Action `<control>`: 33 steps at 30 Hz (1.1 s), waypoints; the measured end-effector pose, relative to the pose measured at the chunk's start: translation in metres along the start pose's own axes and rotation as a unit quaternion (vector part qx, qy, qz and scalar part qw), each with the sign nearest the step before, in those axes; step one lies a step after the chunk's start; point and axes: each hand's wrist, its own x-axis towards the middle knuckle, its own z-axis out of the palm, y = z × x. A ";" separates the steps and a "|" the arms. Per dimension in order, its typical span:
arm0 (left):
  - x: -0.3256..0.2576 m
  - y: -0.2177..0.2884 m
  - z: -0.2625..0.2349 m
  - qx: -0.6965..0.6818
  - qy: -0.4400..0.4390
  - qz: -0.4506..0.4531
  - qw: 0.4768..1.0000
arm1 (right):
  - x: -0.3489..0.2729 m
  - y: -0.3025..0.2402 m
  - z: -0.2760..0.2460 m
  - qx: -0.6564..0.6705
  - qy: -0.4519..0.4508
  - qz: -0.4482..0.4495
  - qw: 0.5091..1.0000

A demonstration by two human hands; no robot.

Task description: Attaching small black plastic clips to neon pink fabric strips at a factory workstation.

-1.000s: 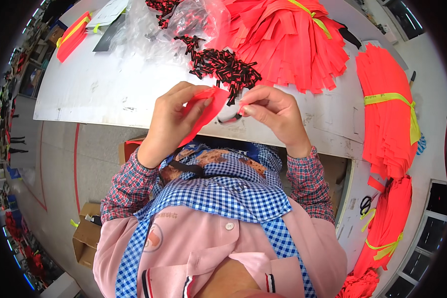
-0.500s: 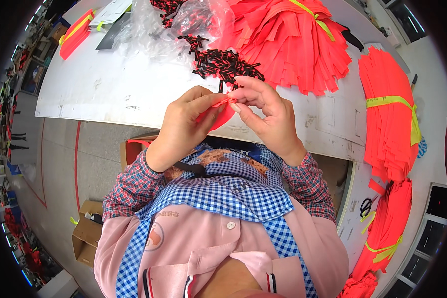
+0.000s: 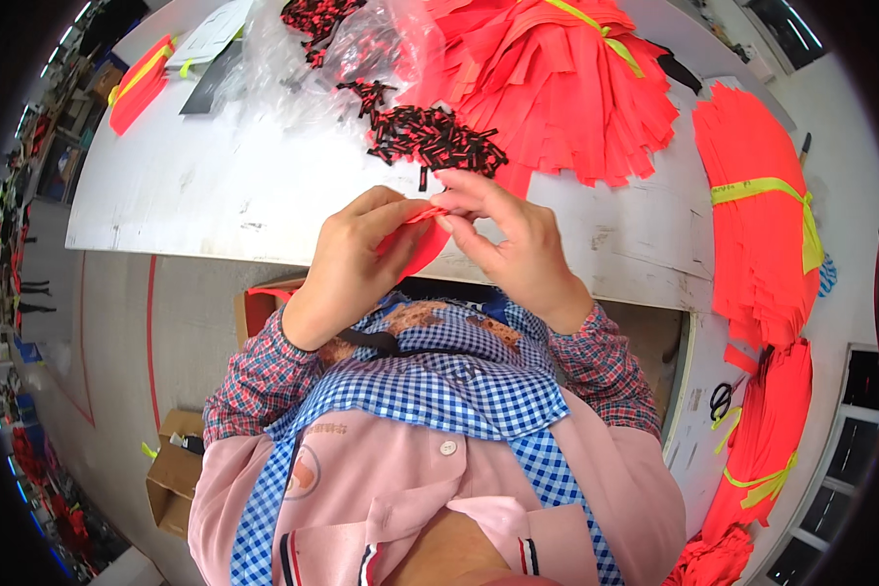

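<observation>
Since a moment ago your left hand and right hand stay pinched together on the red strip above the worktop's near edge; fingers hide its top end.

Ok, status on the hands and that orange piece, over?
Left hand and right hand both pinching the small orange fabric strip above the white table's edge. Pile of small black pieces just beyond. Nothing obstructing.
</observation>
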 end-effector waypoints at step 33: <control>0.002 -0.017 0.007 -0.606 -0.116 -0.202 0.761 | -0.014 0.020 0.013 0.590 -0.069 0.280 0.754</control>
